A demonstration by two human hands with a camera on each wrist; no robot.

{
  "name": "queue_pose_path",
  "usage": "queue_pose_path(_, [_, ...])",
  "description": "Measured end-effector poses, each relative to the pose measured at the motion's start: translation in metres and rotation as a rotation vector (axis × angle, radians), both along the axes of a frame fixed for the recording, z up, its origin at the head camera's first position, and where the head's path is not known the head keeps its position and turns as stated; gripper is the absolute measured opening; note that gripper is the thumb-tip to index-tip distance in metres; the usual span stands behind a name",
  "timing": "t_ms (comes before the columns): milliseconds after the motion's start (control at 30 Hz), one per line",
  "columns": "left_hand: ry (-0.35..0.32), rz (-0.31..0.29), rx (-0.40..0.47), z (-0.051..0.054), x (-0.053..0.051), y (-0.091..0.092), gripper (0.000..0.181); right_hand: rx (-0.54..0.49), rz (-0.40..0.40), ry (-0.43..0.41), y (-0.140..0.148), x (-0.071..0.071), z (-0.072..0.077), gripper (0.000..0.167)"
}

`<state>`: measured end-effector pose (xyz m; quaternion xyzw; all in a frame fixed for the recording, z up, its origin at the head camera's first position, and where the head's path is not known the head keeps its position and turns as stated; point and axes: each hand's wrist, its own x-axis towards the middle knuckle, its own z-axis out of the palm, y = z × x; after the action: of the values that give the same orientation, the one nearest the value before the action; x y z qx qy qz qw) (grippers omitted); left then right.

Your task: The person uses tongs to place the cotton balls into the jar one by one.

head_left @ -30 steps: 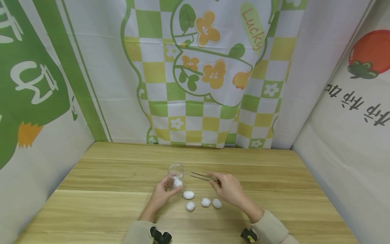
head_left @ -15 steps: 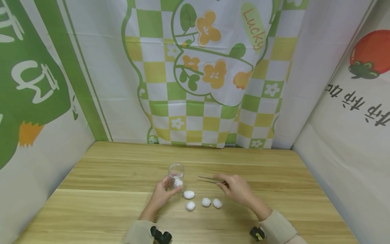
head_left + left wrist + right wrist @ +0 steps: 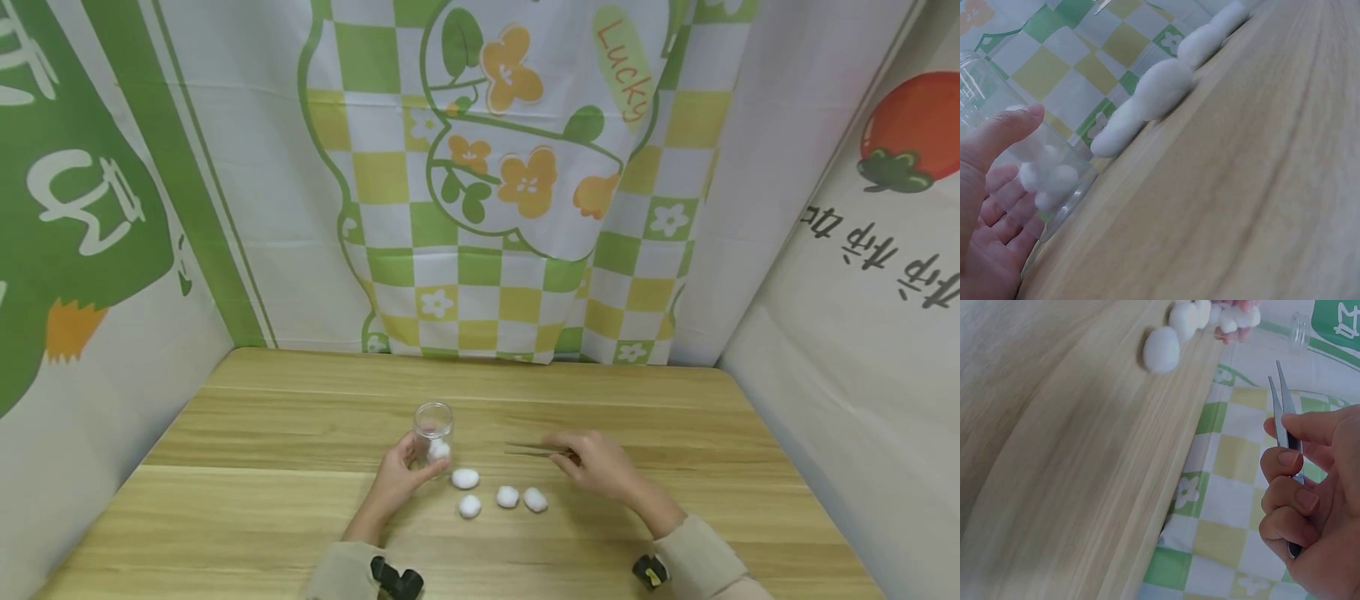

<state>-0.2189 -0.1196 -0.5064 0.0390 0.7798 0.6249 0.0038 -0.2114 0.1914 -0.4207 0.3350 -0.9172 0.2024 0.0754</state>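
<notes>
While two beige fabric sleeves point(image 3: 701, 560) lie nearest, each with a small black device point(image 3: 405, 583) at its cuff, four white, rounded, fluffy cotton balls point(image 3: 469, 507) rest just beyond them on the pale wood-grain desk point(image 3: 300, 442). Two sit side by side on the right; of the other two, the farther one is just beside the left hand's thumb. Farther in, the left hand point(image 3: 401, 468) holds a clear, cylindrical, glass-like jar point(image 3: 433, 427), thumb on one side and fingers spread around the other; the jar stands upright with several white balls in its lower part. Level with it, the right hand point(image 3: 598, 467) has its fingers curled snugly round slim silver metal tweezers point(image 3: 1277, 419), whose slightly parted tips point towards the jar, well apart from it. Behind the desk hangs a green, yellow and white checked cloth point(image 3: 480, 267).
</notes>
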Motion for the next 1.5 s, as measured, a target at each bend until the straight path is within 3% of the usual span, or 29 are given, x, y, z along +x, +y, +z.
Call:
queue_pose_path(300, [0.023,-0.012,0.012,-0.002,0.0,0.0,0.06,-0.018,0.05,-0.007,0.013,-0.004,-0.008,0.022])
queue_pose_path(633, [0.019,0.002,0.023,-0.002,0.0,0.0,0.057,-0.025,0.039,-0.158,0.026,-0.007,-0.013,0.026])
queue_pose_path(933, [0.011,0.005,0.024,0.0,0.001,0.0,0.057,-0.017,0.086,-0.146,0.032,-0.006,-0.015,0.02])
queue_pose_path(1133, [0.018,0.003,0.026,0.0,0.0,0.0,0.057,0.029,0.059,-0.229,0.035,-0.004,-0.019,0.022])
queue_pose_path(1233, [0.019,0.002,0.031,0.0,0.0,0.001,0.057,0.051,0.047,-0.231,0.036,-0.003,-0.02,0.022])
queue_pose_path(1500, [0.014,0.003,0.033,-0.001,-0.001,0.001,0.058,0.051,0.052,-0.309,0.038,-0.002,-0.02,0.026])
